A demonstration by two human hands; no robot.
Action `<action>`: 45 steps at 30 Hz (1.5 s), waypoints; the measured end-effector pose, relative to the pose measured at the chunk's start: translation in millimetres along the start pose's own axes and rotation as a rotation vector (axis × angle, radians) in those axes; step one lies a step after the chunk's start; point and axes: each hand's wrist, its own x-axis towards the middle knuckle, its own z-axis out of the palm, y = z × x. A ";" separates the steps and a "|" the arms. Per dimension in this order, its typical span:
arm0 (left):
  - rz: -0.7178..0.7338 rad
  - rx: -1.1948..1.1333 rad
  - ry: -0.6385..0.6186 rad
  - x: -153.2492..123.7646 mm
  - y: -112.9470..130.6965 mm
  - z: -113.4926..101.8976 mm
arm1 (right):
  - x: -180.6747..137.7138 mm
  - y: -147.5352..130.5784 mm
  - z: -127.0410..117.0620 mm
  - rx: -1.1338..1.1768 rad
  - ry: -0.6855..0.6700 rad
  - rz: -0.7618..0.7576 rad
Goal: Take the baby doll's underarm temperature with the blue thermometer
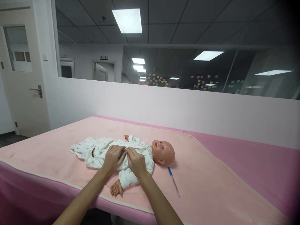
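Observation:
A baby doll (163,153) lies on its back, head to the right, in a white patterned outfit (103,153). My left hand (114,157) rests on the middle of its front, fingers closed on the cloth. Right beside it, my right hand (136,161) pinches the outfit at the chest. The fingertips of both hands nearly meet, and the exact bit of cloth between them is hidden. One bare doll hand (116,188) sticks out of the near sleeve, close to the table's front edge.
A thin clear stick with a blue end (173,182), its kind unclear, lies near the doll's head. The padded pink table cover (211,184) spreads under everything. Behind stands a white half wall (164,106) with glass above. A closed door (25,81) is at left.

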 end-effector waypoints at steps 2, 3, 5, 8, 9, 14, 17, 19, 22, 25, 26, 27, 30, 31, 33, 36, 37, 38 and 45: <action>-0.016 -0.016 -0.013 -0.2 -1.0 -0.4 | -0.5 0.8 0.7 0.010 -0.005 0.034; -0.019 -0.023 -0.013 -0.2 -1.6 -0.4 | -0.8 1.4 0.8 0.011 -0.008 0.050; -0.016 -0.035 -0.002 -0.4 -3.1 0.5 | -1.1 2.6 0.7 0.006 -0.016 0.063; -0.012 -0.056 0.034 -1.2 -6.2 3.2 | -0.9 3.0 0.1 0.000 -0.030 0.060; -0.017 -0.065 0.041 -1.6 -7.3 4.2 | -0.9 2.9 0.0 -0.001 -0.034 0.061; -0.074 -0.062 0.018 -2.9 -10.6 8.2 | -1.7 2.8 1.4 -0.028 -0.051 0.069; -0.088 -0.041 -0.011 -2.3 -10.1 8.6 | -2.6 2.9 2.4 -0.052 -0.042 0.079; -0.080 -0.047 -0.033 -1.6 -8.7 7.1 | -2.9 2.7 2.2 -0.052 -0.028 0.088; -0.061 -0.085 -0.058 -1.0 -5.5 2.4 | -2.6 2.2 1.1 -0.032 -0.005 0.106; -0.041 -0.109 -0.074 -1.3 -2.9 -1.6 | -2.1 1.9 0.6 -0.025 0.004 0.119; -0.042 -0.109 -0.071 -1.5 -2.6 -2.1 | -2.0 1.9 0.7 -0.026 0.003 0.119; -0.048 -0.104 -0.065 -1.6 -2.5 -2.2 | -2.0 1.9 1.0 -0.026 0.003 0.119; -0.087 -0.083 -0.044 -2.0 -3.9 -0.4 | -2.0 2.1 1.8 -0.020 0.005 0.123; -0.100 -0.078 -0.044 -2.1 -4.7 0.4 | -2.0 2.2 2.0 -0.015 0.007 0.125; -0.124 -0.073 -0.048 -2.4 -6.6 2.0 | -1.9 2.3 2.0 -0.004 0.007 0.126; -0.141 -0.078 -0.058 -2.8 -9.2 3.3 | -1.5 2.2 1.6 0.000 0.002 0.126; -0.139 -0.085 -0.065 -2.9 -9.7 3.4 | -1.4 2.1 1.4 -0.002 0.001 0.127; -0.133 -0.094 -0.073 -2.9 -10.0 3.2 | -1.2 2.0 1.3 -0.004 0.002 0.129; -0.020 -0.135 -0.098 -1.7 -7.4 -1.2 | -2.0 2.2 1.8 -0.020 0.003 0.138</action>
